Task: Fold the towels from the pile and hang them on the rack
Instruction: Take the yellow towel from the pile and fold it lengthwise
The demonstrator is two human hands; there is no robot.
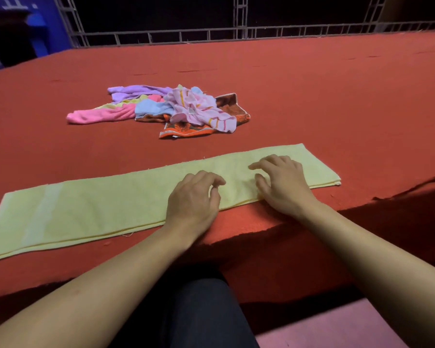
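Note:
A pale yellow towel (98, 209) lies folded lengthwise into a long strip near the front edge of the red surface. My left hand (194, 197) rests on its middle with fingers loosely curled, holding nothing. My right hand (279, 182) rests beside it on the towel's right part, fingers spread and bent. Farther back lies the pile of towels (171, 109): pink, purple, light blue, a striped pink one and an orange patterned one, all crumpled together.
The red carpeted surface (337, 109) stretches far back to a metal railing (211, 35). Its front edge drops off just below my wrists. My dark-clothed knee (201, 310) is beneath. No rack is visible.

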